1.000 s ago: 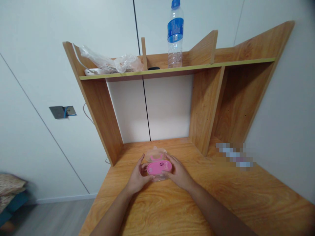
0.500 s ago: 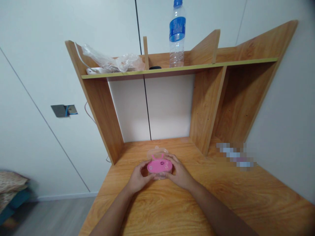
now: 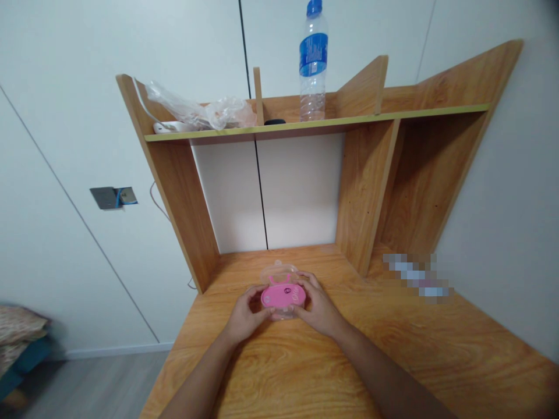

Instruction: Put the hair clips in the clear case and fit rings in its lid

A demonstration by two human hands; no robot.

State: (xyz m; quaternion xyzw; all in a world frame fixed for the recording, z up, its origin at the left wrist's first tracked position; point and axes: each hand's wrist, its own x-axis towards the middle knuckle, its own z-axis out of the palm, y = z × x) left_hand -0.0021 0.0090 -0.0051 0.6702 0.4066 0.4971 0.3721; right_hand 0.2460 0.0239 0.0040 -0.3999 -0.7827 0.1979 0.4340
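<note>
A pink oval box (image 3: 283,295) with dark and pale printed marks on top sits between my two hands, over a clear plastic case on the desk. My left hand (image 3: 245,314) grips its left end, thumb at the front and fingers curled behind. Around the right end curls my right hand (image 3: 321,308), its thumb also at the front edge. The clear lid (image 3: 267,272) of the case stands open behind the pink box, with a pink curved piece showing in front of it. Where the pink box meets the case below is partly hidden by my thumbs.
A wooden shelf unit (image 3: 356,192) rises at the back of the wooden desk (image 3: 279,372). On its upper board are a plastic bottle (image 3: 313,55), a crumpled clear bag (image 3: 218,112) and a white power strip (image 3: 168,127). A blurred-out item (image 3: 414,276) lies at right.
My hands keep nearly the same hold on the pink box. The fingers of my right hand have shifted slightly near the lid, and the view has tilted a little.
</note>
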